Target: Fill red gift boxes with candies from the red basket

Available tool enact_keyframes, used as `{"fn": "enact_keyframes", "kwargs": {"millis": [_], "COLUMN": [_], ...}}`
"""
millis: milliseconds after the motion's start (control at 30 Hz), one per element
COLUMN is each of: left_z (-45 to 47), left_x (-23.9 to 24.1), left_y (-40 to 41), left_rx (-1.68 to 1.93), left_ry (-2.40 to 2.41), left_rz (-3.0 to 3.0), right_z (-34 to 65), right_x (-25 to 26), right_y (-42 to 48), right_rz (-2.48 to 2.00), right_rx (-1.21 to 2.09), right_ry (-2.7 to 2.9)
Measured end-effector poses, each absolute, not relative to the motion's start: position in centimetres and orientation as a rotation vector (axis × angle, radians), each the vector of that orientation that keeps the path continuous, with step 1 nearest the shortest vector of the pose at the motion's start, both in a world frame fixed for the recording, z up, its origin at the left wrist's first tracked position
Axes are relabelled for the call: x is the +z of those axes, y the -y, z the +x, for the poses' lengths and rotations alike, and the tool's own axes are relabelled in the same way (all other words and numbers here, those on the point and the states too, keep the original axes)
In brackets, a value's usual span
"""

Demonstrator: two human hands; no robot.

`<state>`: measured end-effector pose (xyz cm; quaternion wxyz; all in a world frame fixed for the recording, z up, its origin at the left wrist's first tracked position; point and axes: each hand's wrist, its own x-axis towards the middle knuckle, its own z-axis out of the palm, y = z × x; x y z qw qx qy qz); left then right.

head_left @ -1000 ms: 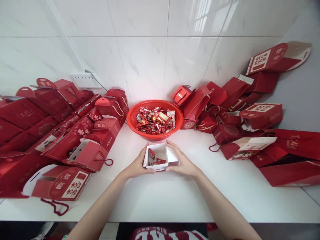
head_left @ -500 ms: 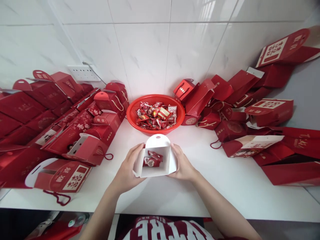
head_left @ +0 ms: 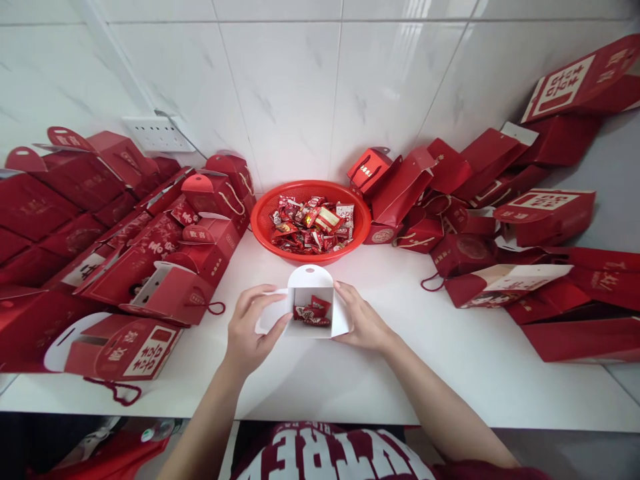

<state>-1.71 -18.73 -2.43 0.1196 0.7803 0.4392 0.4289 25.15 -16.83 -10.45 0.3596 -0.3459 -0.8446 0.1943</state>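
A small gift box with a white inside stands open on the white counter in front of me, several red wrapped candies lying in it. My left hand pinches the box's left side flap between thumb and fingers. My right hand is pressed against the box's right side flap, fingers curled round it. The rounded top flap with a slot stands up at the back. Just behind the box sits a red plastic basket full of red wrapped candies.
Piles of red gift boxes with cord handles lie at the left and the right of the counter, up against the white tiled wall. A wall socket is at the back left.
The box's top flap has been raised upright and the side flaps spread outward. My left hand shifted from the box's wall to its left flap. The view moved down slightly.
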Motion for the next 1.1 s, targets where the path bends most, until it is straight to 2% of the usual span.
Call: {"fn": "enact_keyframes", "kwargs": {"millis": [167,233,400,633,733,867,1000,1100], "left_z": [1.4,2.9,4.9,1.8,0.6,-0.1,0.5,1.4], "left_x": [-1.1,-2.1,-2.9,5.0,7.6,8.3,7.4,5.4], "left_y": [16.4,15.3,14.0,13.8,10.7,3.6,-3.2,-6.5], "left_rx": [0.329,0.17,0.135,0.129,0.328,0.627,0.486,0.116], "left_ry": [-0.972,-0.997,-0.971,-0.924,-1.067,-1.494,-1.692,-1.657], "left_rz": [2.415,2.448,2.548,2.456,2.41,2.414,2.454,2.442], "right_z": [24.8,24.7,24.4,24.0,23.9,23.9,23.9,23.8], "right_x": [-10.0,-9.8,-9.8,-10.1,-9.9,-9.8,-9.8,-9.8], "right_y": [16.8,16.9,17.2,16.8,16.9,17.1,17.1,16.9], "right_rz": [-0.917,-0.923,-0.961,-0.946,-0.962,-1.019,-1.034,-1.012], "right_rx": [0.527,0.527,0.545,0.585,0.596,0.631,0.644,0.631], "right_ry": [2.208,2.22,2.24,2.224,2.219,2.216,2.217,2.214]}}
